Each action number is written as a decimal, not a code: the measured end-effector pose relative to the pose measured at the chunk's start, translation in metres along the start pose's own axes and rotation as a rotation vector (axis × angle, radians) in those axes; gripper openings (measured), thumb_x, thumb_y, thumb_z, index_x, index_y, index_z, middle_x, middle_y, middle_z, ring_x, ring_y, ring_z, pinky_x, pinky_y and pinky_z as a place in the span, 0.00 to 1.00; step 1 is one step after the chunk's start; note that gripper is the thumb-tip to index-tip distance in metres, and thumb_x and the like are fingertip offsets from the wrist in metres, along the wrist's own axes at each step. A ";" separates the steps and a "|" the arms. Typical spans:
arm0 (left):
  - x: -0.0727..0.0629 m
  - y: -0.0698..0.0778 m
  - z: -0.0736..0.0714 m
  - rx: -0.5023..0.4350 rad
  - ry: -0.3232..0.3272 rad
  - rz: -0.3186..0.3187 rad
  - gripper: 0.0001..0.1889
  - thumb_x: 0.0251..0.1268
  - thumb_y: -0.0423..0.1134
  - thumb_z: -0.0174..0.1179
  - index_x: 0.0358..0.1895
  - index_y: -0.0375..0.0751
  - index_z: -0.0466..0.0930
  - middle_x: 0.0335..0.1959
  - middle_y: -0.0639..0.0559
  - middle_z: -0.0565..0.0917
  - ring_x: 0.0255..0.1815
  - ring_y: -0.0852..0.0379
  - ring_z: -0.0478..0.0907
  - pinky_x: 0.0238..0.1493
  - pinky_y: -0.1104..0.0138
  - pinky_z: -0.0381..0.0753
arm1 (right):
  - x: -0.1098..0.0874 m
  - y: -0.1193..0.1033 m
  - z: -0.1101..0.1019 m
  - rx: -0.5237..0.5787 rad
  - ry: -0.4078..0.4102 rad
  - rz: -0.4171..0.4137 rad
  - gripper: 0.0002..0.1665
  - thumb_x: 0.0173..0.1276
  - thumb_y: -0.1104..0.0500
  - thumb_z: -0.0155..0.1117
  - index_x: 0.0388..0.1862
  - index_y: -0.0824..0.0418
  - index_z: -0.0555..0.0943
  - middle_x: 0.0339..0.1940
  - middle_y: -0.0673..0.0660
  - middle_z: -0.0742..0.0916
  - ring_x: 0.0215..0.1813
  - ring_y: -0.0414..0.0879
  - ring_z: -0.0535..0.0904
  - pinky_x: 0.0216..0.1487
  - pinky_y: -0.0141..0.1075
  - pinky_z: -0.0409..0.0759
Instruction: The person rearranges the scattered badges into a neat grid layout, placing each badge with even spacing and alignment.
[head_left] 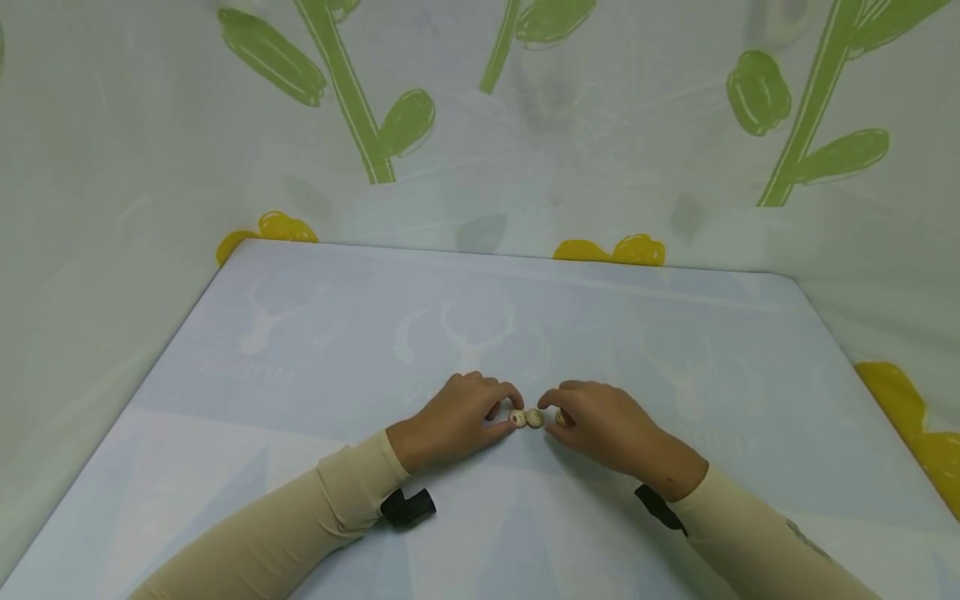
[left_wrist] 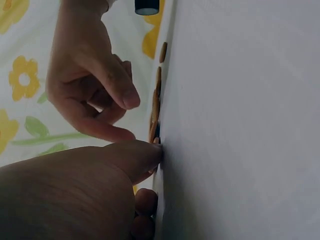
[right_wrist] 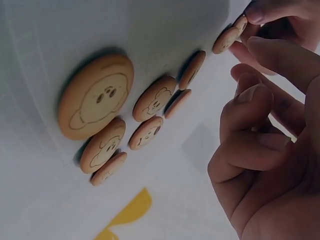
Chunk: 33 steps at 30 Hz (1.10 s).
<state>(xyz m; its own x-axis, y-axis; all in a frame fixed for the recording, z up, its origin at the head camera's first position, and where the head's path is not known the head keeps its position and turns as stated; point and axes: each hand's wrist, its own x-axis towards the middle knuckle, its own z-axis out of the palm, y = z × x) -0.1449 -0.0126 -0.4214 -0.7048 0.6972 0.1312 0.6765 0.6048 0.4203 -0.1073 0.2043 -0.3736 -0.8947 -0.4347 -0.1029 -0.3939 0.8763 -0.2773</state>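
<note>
Small round biscuits with printed animal faces lie between the two hands. In the head view, the left hand (head_left: 465, 417) pinches the leftmost biscuit (head_left: 517, 418) between thumb and a finger. Touching it on the right is a second biscuit (head_left: 534, 417). A third biscuit (head_left: 560, 417) is partly covered by the right hand (head_left: 603, 421). That hand hovers with loosely bent fingers, and the right wrist view shows nothing between them. From there, several more biscuits (right_wrist: 155, 97) lie flat in an uneven double row, a large-looking biscuit (right_wrist: 97, 97) nearest the camera.
A pale blue cloth with faint deer-head prints covers the table (head_left: 337, 333). Behind it hangs a white curtain (head_left: 637, 150) with green leaves and yellow flowers. A black wrist device (head_left: 407, 508) sits under the left sleeve, and another black device (head_left: 660, 508) under the right.
</note>
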 end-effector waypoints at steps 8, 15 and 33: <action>0.000 -0.001 0.002 -0.021 -0.002 0.003 0.09 0.65 0.47 0.67 0.47 0.56 0.83 0.22 0.63 0.73 0.29 0.64 0.67 0.37 0.67 0.66 | 0.010 -0.007 0.002 -0.020 -0.021 -0.011 0.11 0.62 0.56 0.74 0.44 0.55 0.88 0.29 0.45 0.82 0.25 0.36 0.69 0.27 0.29 0.69; -0.001 -0.002 0.000 -0.029 0.010 0.022 0.09 0.65 0.46 0.67 0.46 0.56 0.84 0.22 0.62 0.73 0.29 0.64 0.66 0.35 0.68 0.65 | 0.016 -0.007 0.004 -0.045 -0.033 -0.004 0.12 0.60 0.57 0.75 0.44 0.55 0.87 0.28 0.45 0.82 0.25 0.37 0.69 0.27 0.30 0.69; -0.003 -0.001 -0.002 -0.041 0.013 0.021 0.09 0.66 0.46 0.66 0.47 0.55 0.84 0.22 0.63 0.72 0.29 0.63 0.66 0.36 0.68 0.65 | 0.017 -0.007 0.008 -0.061 -0.026 -0.049 0.09 0.61 0.58 0.75 0.40 0.53 0.86 0.28 0.45 0.83 0.26 0.36 0.69 0.28 0.29 0.69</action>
<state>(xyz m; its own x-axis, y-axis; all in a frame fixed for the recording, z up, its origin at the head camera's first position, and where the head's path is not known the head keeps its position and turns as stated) -0.1433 -0.0159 -0.4203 -0.6933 0.7044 0.1518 0.6820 0.5735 0.4538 -0.1186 0.1889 -0.3807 -0.8684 -0.4823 -0.1153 -0.4503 0.8644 -0.2238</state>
